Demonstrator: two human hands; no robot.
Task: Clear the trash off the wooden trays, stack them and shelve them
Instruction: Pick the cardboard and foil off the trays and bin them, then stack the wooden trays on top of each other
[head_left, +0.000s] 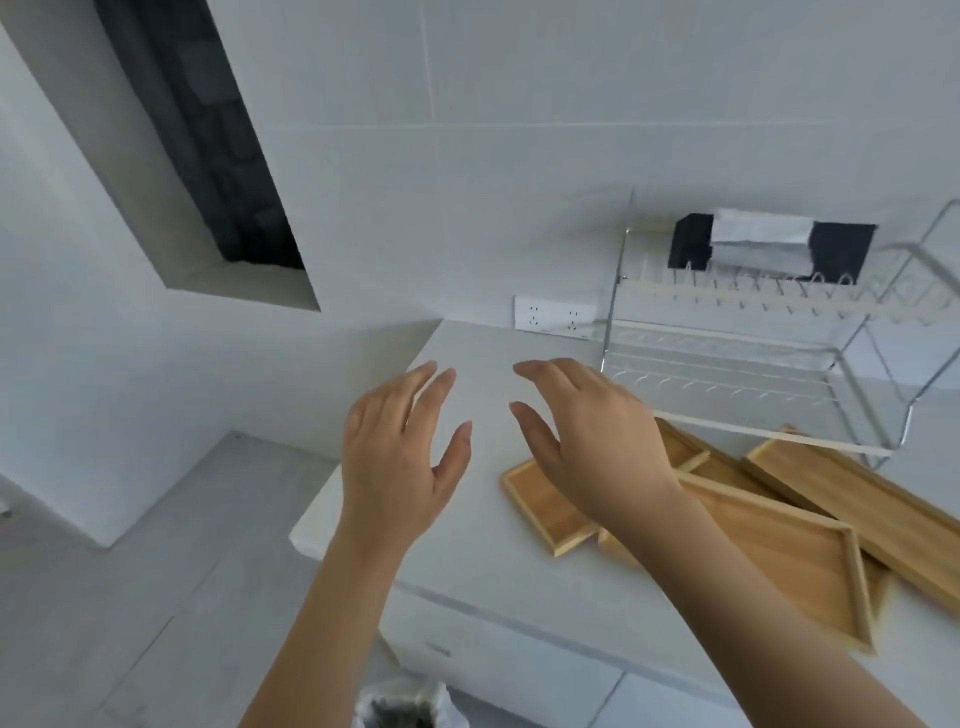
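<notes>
Left hand: the left hand (397, 457) is held above the white countertop (488, 561) with fingers spread wide; nothing is gripped; it is kept well to the left of the trays.
Right hand: the right hand (592, 441) is spread open, palm down, and nothing is held; it is seen over the near-left tray, whose far part is hidden by it; whether contact is made cannot be told.
Trays: several shallow rectangular light-wood trays (769, 540) are strewn overlapping on the countertop, to the right of and beneath the right hand; no trash is seen in them.
Rack: a two-tier chrome wire dish rack (727, 364) is set behind the trays, against the white tiled wall (467, 182).
Bin: a lined waste bin (400, 709) is partly seen on the floor below the left forearm.
</notes>
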